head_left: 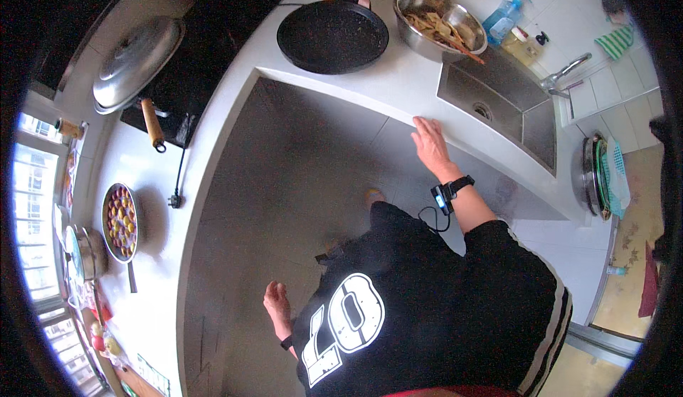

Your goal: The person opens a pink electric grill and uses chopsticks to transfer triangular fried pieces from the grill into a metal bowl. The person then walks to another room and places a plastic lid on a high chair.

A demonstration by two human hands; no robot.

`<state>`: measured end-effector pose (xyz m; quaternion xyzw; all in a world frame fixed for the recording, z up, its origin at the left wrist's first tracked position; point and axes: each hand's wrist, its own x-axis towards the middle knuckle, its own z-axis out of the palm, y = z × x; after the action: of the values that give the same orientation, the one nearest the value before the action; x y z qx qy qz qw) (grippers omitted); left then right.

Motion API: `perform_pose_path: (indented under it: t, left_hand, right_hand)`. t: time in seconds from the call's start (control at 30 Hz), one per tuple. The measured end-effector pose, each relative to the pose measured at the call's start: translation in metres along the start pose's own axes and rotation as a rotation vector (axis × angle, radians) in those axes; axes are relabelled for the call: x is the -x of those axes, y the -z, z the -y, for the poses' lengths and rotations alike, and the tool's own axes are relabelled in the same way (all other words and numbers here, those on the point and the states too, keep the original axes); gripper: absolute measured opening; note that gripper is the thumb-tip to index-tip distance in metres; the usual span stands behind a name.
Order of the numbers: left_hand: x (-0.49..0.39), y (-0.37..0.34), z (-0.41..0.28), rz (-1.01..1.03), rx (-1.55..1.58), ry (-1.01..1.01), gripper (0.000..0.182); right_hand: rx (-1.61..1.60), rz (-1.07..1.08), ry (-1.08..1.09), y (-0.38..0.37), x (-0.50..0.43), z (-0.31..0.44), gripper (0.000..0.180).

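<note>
My right hand (431,143), fingers stretched, is at the front edge of the white countertop (397,90), left of the steel sink (496,111); whether it touches the edge I cannot tell. A black strap with a small device circles that wrist. My left hand (276,307) hangs over the floor beside my body, its fingers loosely bent around nothing. Across the counter from me lies an opened black electric griddle (332,37). Beside it, a stainless steel bowl (421,42) holds beige folded pieces and chopsticks (461,49); its rim overhangs the sink corner.
On the left counter are a pan of small round pieces (121,221), a loose plug (175,200) and a lidded pot (85,253). A domed-lid wok (139,66) sits on the black cooktop, its wooden handle (153,125) jutting out. Soap bottles (504,21) and a faucet (568,71) stand behind the sink.
</note>
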<state>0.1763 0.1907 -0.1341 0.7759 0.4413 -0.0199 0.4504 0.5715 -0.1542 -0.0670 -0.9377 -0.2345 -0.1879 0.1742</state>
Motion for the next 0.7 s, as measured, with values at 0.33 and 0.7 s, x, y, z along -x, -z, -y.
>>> perform_pose_path:
  t: [0.33,0.7]
  left_hand:
    - [0.004,-0.063,-0.009,0.165,0.071,0.038,0.031]
    - [0.008,-0.121,-0.129,0.24,-0.189,-0.03,0.03]
  right_hand:
    - [-0.015,0.176,0.092,0.003,-0.031,-0.052,0.038]
    - [-0.125,0.152,0.164,-0.007,-0.069,-0.072,0.033]
